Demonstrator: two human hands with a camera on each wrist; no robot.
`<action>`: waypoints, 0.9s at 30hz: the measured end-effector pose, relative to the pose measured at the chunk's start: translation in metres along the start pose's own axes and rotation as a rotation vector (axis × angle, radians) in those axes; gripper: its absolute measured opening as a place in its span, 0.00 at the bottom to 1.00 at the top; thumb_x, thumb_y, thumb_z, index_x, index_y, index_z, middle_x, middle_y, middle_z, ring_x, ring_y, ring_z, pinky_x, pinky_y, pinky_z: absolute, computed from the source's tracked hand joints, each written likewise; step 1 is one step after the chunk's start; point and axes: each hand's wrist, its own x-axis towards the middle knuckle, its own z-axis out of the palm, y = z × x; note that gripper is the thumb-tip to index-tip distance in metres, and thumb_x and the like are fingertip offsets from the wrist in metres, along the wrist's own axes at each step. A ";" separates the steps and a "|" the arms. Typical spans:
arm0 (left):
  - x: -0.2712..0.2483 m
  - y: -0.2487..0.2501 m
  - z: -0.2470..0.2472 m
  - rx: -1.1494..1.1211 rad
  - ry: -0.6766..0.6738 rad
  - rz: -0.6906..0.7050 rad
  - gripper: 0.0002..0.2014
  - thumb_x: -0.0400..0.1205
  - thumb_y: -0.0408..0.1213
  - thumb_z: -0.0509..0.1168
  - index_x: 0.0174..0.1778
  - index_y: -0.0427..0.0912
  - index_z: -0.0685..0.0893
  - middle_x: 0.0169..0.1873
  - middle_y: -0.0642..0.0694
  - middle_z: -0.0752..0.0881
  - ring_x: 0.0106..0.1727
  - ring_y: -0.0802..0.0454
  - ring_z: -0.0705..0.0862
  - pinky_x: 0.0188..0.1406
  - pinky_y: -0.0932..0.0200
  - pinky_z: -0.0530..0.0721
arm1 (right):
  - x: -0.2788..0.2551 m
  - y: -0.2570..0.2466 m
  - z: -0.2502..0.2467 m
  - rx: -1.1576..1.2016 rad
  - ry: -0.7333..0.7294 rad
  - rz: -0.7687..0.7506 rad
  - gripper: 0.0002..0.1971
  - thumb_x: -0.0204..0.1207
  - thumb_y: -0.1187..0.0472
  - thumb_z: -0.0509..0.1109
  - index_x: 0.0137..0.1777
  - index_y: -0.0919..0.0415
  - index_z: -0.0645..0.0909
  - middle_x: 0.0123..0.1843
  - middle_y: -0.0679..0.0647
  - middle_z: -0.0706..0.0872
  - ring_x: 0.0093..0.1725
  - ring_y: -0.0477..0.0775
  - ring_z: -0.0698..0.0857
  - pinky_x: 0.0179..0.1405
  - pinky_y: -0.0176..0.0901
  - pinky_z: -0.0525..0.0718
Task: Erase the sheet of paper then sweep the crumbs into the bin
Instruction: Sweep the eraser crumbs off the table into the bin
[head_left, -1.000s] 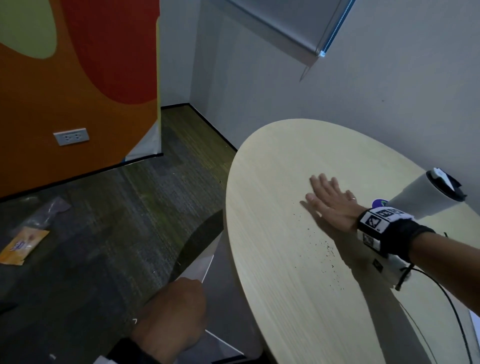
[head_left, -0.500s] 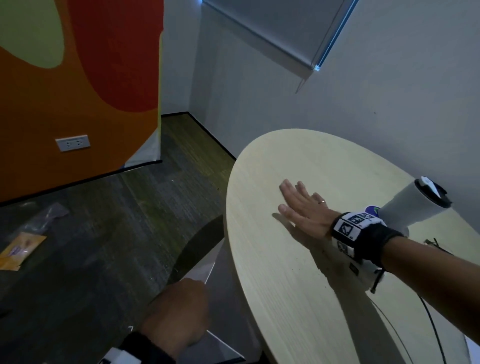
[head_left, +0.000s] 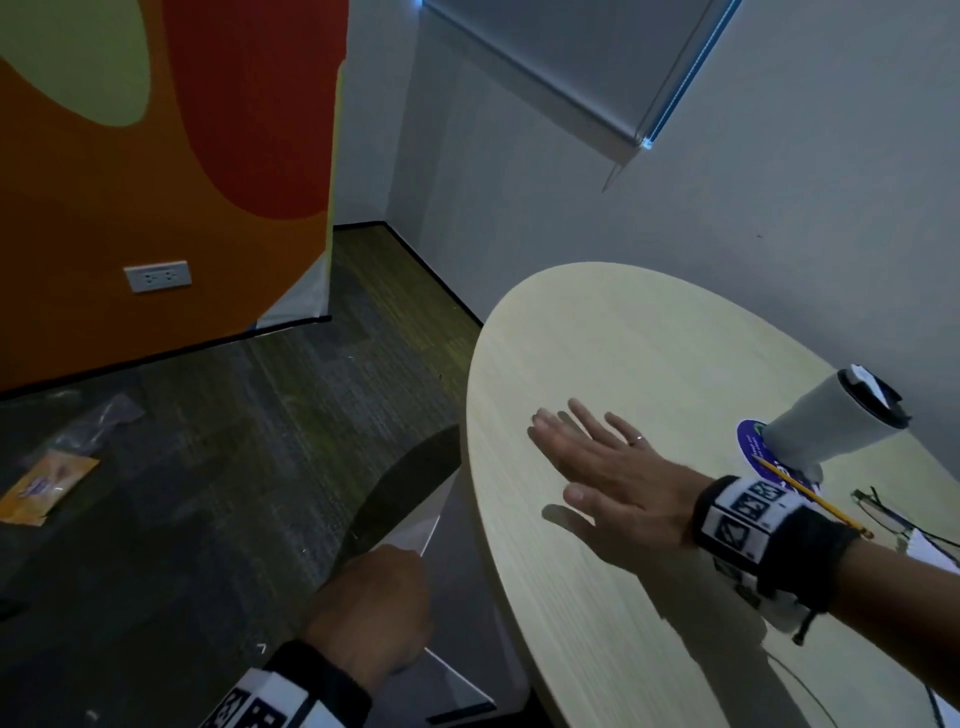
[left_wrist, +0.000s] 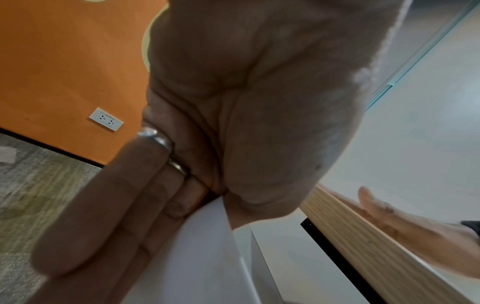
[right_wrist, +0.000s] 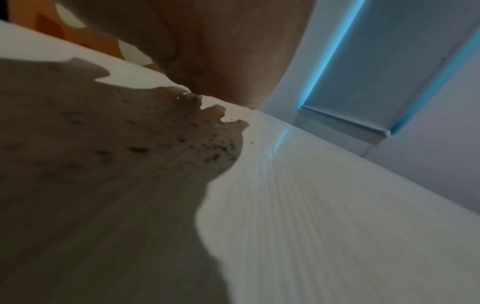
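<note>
The right hand's fingers (head_left: 582, 421) are lying straight and spread, palm down over the bench (head_left: 649, 338), having slid from mid-bench toward its left edge. The crumbs (right_wrist: 215, 148) are showing dark in its shadow, so the sweep is probably nearing the drop. Below that edge, the left hand (head_left: 369, 608) is gripping the bin (head_left: 457, 670), fingers (left_wrist: 109, 216) curled over the rim.

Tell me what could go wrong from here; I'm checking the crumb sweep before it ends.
1. The bin sits below the table edge, gripped only by the left hand; if it drifts, crumbs may land on the carpet.
2. The right hand is open with spread fingers, so crumbs may slip between them.
</note>
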 end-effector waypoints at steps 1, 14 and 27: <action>0.000 0.000 0.000 0.007 -0.007 0.006 0.12 0.91 0.38 0.60 0.67 0.39 0.83 0.69 0.42 0.84 0.69 0.45 0.85 0.51 0.62 0.74 | -0.006 0.002 0.001 0.047 0.037 0.035 0.46 0.75 0.17 0.24 0.91 0.35 0.27 0.91 0.31 0.25 0.89 0.40 0.22 0.89 0.54 0.25; -0.002 0.004 0.001 0.056 -0.009 -0.001 0.14 0.91 0.37 0.59 0.67 0.38 0.84 0.68 0.42 0.85 0.66 0.46 0.86 0.50 0.60 0.77 | -0.062 -0.002 0.031 0.074 0.009 0.174 0.51 0.73 0.15 0.25 0.92 0.39 0.26 0.89 0.31 0.22 0.87 0.40 0.19 0.89 0.54 0.26; 0.003 0.004 -0.004 0.018 -0.065 -0.074 0.13 0.88 0.34 0.59 0.62 0.37 0.85 0.64 0.38 0.87 0.63 0.43 0.88 0.47 0.59 0.78 | -0.090 -0.006 0.048 0.186 0.094 0.380 0.54 0.69 0.13 0.25 0.92 0.41 0.25 0.90 0.35 0.22 0.88 0.42 0.20 0.91 0.59 0.29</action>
